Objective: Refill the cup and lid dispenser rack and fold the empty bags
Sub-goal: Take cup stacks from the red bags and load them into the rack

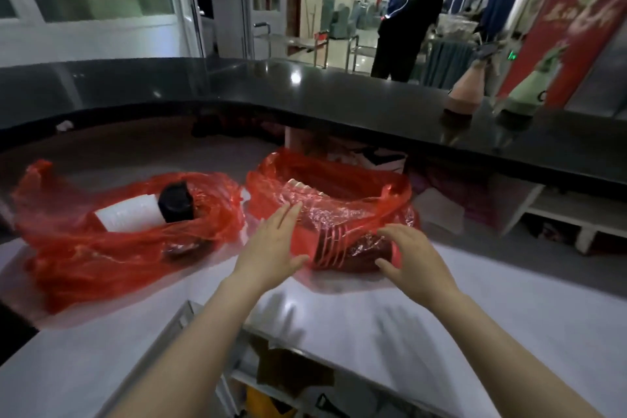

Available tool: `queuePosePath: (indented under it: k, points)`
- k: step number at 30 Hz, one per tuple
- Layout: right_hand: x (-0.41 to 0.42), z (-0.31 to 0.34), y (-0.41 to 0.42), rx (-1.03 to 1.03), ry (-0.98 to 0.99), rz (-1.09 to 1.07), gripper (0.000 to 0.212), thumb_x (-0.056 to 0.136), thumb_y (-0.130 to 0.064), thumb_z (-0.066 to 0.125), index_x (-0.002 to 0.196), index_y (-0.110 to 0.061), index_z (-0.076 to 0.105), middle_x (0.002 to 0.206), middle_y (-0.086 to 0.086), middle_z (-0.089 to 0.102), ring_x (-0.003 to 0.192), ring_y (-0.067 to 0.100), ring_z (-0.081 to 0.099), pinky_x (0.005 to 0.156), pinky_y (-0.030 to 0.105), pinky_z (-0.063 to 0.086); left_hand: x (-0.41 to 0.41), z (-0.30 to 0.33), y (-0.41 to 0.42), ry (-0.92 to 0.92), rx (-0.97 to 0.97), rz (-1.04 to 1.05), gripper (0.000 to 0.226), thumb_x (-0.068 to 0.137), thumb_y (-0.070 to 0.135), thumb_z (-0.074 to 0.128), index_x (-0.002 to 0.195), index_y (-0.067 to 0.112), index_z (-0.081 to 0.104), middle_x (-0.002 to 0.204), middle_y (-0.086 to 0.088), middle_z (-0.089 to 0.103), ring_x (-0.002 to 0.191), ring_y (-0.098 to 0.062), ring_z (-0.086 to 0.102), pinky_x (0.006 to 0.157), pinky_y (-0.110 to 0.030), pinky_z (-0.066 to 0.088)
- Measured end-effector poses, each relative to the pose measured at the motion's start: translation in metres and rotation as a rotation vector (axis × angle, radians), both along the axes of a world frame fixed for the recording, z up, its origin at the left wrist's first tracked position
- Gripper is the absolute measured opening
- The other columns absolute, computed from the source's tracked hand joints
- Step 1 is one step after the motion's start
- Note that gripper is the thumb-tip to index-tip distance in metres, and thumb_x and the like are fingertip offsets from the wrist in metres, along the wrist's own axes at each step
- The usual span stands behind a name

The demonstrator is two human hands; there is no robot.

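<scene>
Your forearms run off the bottom edge. The red film of the right bag (pixel 339 187) veils the stack (pixel 330 243) inside, so you can't tell cups from lids. The left bag (pixel 101 241) half covers a white sleeve (pixel 127 215). The background person (pixel 403 20) is blurred.

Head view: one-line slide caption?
Both hands, left hand and right hand, reach the right red bag of stacked cups.

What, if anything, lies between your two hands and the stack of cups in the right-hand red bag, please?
Only plastic. The stack of cups lies on its side inside the right red bag, wrapped in a clear sleeve. The left hand and right hand flank it with open fingers, so the film must be opened before any grip on the cups themselves.
</scene>
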State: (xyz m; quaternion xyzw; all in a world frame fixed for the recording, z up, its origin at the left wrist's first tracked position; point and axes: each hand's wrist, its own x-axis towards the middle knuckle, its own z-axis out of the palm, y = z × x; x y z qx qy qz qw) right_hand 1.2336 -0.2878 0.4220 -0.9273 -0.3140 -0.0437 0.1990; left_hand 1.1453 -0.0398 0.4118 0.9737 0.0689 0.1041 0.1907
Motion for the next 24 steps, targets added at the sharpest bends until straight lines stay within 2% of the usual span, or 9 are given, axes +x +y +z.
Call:
queuePosePath:
  k: [4,8,11,13,15,17,19,21,24]
  points:
    - [0.040,-0.002,-0.010,0.055,-0.025,0.009,0.045,0.081,-0.016,0.072,0.124,-0.017,0.060,0.123,-0.002,0.060,0.118,0.019,0.052,0.100,0.022,0.033,0.050,-0.002,-0.006,0.029,0.106,-0.070,0.109,0.076,0.052,0.072,0.153,0.029,-0.003,0.162,0.004,-0.002,0.148,-0.015,0.002,0.114,-0.034,-0.005]
    - [0.087,0.006,0.004,0.153,-0.094,0.060,0.031,0.083,-0.008,0.065,0.113,-0.016,0.067,0.110,-0.003,0.066,0.107,0.018,0.058,0.092,0.021,0.036,0.092,-0.004,-0.005,0.123,0.231,-0.053,0.122,0.067,0.065,0.071,0.150,0.034,-0.012,0.161,0.006,-0.008,0.146,-0.017,-0.019,0.105,-0.052,-0.020]
    - [0.113,0.008,0.028,0.149,-0.064,0.120,0.026,0.089,-0.009,0.057,0.113,-0.017,0.067,0.114,-0.003,0.065,0.114,0.017,0.055,0.093,0.020,0.034,0.105,-0.010,-0.005,0.250,0.286,-0.073,0.127,0.061,0.071,0.069,0.149,0.034,-0.014,0.158,0.003,0.011,0.147,-0.022,-0.012,0.099,-0.062,-0.025]
    - [0.130,0.008,0.044,0.057,0.019,0.198,0.032,0.095,-0.025,0.054,0.126,-0.021,0.058,0.127,-0.004,0.059,0.128,0.017,0.045,0.103,0.023,0.030,0.106,-0.014,-0.009,0.273,0.312,-0.065,0.120,0.059,0.072,0.068,0.151,0.031,0.004,0.143,0.002,0.035,0.142,-0.020,0.015,0.103,-0.063,-0.021]
    - [0.144,0.006,0.057,-0.210,0.153,0.293,0.059,0.091,-0.053,0.051,0.142,-0.026,0.038,0.141,-0.002,0.049,0.138,0.021,0.034,0.114,0.038,0.024,0.104,-0.021,-0.013,0.167,0.314,0.007,0.093,0.065,0.062,0.071,0.143,0.029,0.033,0.125,0.005,0.049,0.127,-0.020,0.038,0.112,-0.056,-0.011]
    - [0.150,0.004,0.062,-0.439,0.172,0.369,0.083,0.077,-0.069,0.058,0.145,-0.032,0.029,0.138,-0.002,0.051,0.130,0.023,0.043,0.110,0.047,0.028,0.101,-0.029,-0.014,0.032,0.299,0.070,0.062,0.072,0.039,0.072,0.129,0.025,0.051,0.112,0.003,0.059,0.114,-0.024,0.053,0.115,-0.045,0.006]
    - [0.152,-0.001,0.061,-0.535,0.084,0.430,0.085,0.070,-0.063,0.068,0.142,-0.033,0.034,0.127,-0.003,0.054,0.117,0.022,0.050,0.099,0.044,0.037,0.097,-0.040,-0.014,0.016,0.265,0.086,0.060,0.071,0.021,0.068,0.129,0.023,0.052,0.112,0.001,0.063,0.111,-0.025,0.056,0.111,-0.037,0.018]
    - [0.148,-0.008,0.056,-0.525,-0.041,0.432,0.073,0.072,-0.050,0.072,0.136,-0.031,0.042,0.118,-0.003,0.055,0.110,0.022,0.052,0.089,0.040,0.040,0.089,-0.051,-0.014,0.012,0.205,0.074,0.075,0.067,0.014,0.070,0.138,0.020,0.045,0.119,-0.001,0.062,0.113,-0.025,0.057,0.110,-0.036,0.026]
    - [0.138,-0.026,0.043,-0.346,-0.218,0.352,0.036,0.079,-0.029,0.064,0.113,-0.022,0.055,0.098,-0.001,0.061,0.096,0.027,0.059,0.083,0.040,0.038,0.079,-0.062,-0.014,0.051,0.108,0.022,0.097,0.068,0.025,0.079,0.149,0.024,0.027,0.131,0.000,0.055,0.116,-0.024,0.054,0.105,-0.035,0.033]
